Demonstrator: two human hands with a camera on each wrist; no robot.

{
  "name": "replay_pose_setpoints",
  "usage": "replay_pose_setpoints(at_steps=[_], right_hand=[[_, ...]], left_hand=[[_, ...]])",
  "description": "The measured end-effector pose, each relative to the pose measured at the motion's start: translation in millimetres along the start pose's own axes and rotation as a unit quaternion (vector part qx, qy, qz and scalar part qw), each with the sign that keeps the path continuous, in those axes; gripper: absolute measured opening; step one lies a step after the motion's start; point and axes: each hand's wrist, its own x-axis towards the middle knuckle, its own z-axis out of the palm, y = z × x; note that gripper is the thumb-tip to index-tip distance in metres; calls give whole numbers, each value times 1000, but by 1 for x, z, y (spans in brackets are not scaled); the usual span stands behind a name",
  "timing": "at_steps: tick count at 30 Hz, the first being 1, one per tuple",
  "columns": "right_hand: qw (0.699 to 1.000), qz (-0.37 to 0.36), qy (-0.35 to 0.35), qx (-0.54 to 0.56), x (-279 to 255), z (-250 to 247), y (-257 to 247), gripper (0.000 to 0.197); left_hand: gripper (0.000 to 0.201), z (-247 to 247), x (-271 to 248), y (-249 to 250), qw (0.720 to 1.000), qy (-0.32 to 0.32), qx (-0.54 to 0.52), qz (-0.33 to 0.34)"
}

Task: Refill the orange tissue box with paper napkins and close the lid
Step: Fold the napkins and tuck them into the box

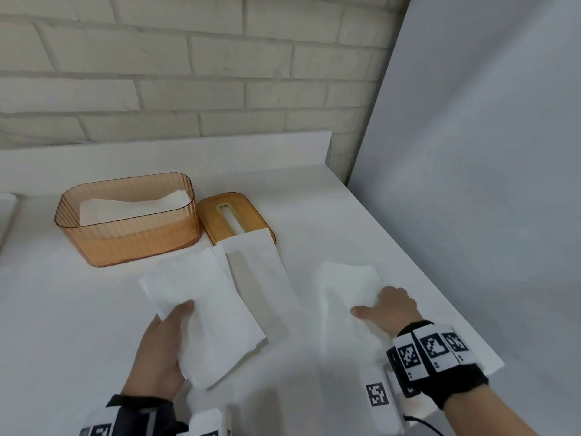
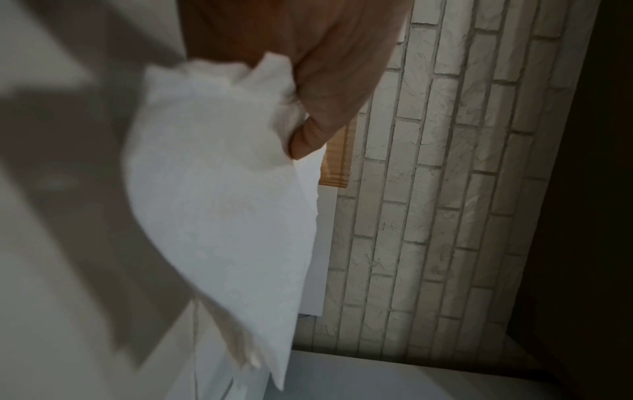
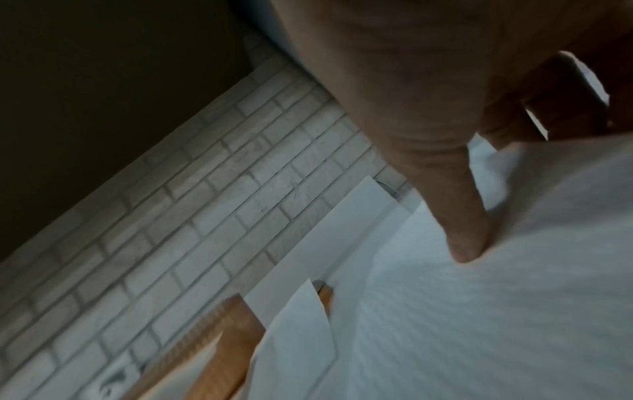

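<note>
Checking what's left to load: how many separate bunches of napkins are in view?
3: one in the left hand, napkin stack; one under the right hand, napkin pile; napkins already in the orange box. More may be hidden.

the head view is bright and evenly lit, with soft shadows on the white surface (image 1: 314, 199) and blur toward its bottom edge. both wrist views are dim, smeared by motion blur, with dark corners and bent brick lines.

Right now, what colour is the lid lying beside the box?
Translucent orange, like the box; the lid shows best in the head view.
</note>
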Motion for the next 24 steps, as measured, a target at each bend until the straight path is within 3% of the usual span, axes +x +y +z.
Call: replay_pose_setpoints(at_steps=[3,6,8,10,12,14,16,19,22,24], right_hand=[[999,-17,-17,25,3,-5,-3,41],[986,-101,-23,127,-7,-20,-11,26],[954,-182,-26,236,-21,-35,-29,20],[904,-249,-66,342,-32,-45,-53,25],[850,-273,-133,431,-33,-45,-78,27],[828,-260,-168,468,-29,-35,-102,24],[846,-233,-173,448,-18,-18,-122,23],[916,-214,-164,299,4,6,-142,32],[978,-191,-70,45,16,22,-156,44],[985,-167,-9,-40,13,28,-161,53]], left_hand=[[19,-6,4,4,1000,-3,-2,-3],[18,-13,7,11,1000,-6,-7,-4],[18,-19,9,16,1000,-3,-8,-1],[16,-25,11,19,1000,2,-6,2],[14,-27,11,22,1000,5,-7,1],[12,-30,10,25,1000,8,-6,2],[15,-33,9,27,1000,9,0,1],[15,-36,7,30,1000,5,-2,-6],[14,-37,10,31,1000,1,0,-14],[14,-37,14,31,1000,0,4,-16]])
